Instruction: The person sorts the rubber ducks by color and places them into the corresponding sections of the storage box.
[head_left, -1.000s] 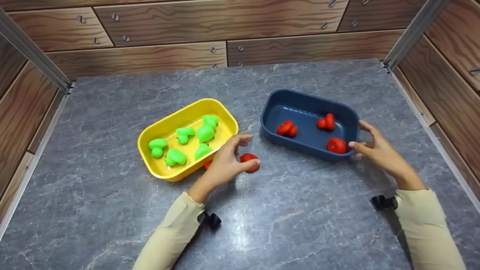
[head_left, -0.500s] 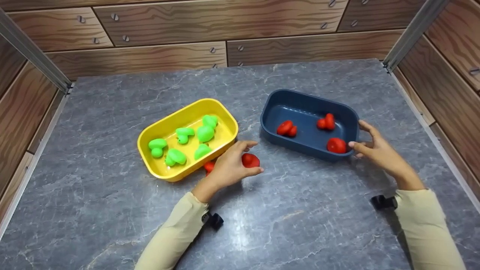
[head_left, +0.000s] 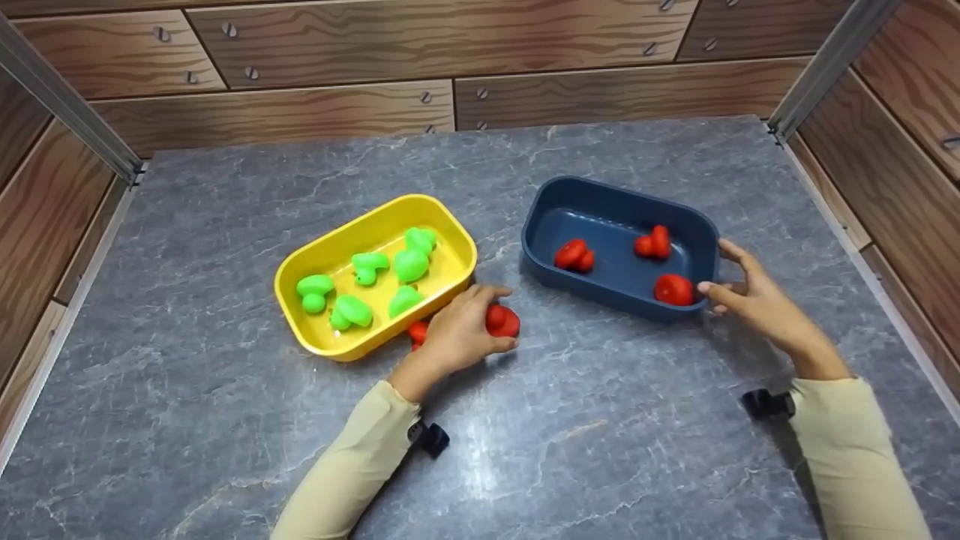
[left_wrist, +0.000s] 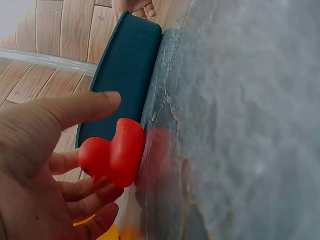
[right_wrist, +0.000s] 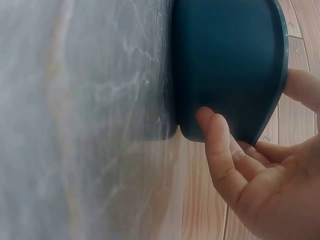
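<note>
In the head view my left hand [head_left: 459, 330] reaches around a red toy duck [head_left: 504, 321] on the table beside the yellow bin [head_left: 360, 349]. The left wrist view shows the thumb [left_wrist: 107, 100] apart from the duck [left_wrist: 127, 155], with the fingers [left_wrist: 92, 202] loosely bent near its other side. Another red duck [head_left: 418, 331] shows partly between the yellow bin and my left hand. My right hand [head_left: 765, 307] pinches the end wall of the dark blue bin [head_left: 615, 296], thumb over the rim and fingers [right_wrist: 220, 145] against its outside.
The yellow bin has several green ducks [head_left: 411, 265] inside. Three red ducks [head_left: 576, 256] lie in the blue bin. Wood-patterned walls [head_left: 300, 45] surround the grey marbled tabletop [head_left: 600, 435] at the back and sides.
My left hand has shifted slightly right and toward me, down around the red duck, and its thumb and fingers have drawn a little closer. My right hand keeps its place on the blue bin.
</note>
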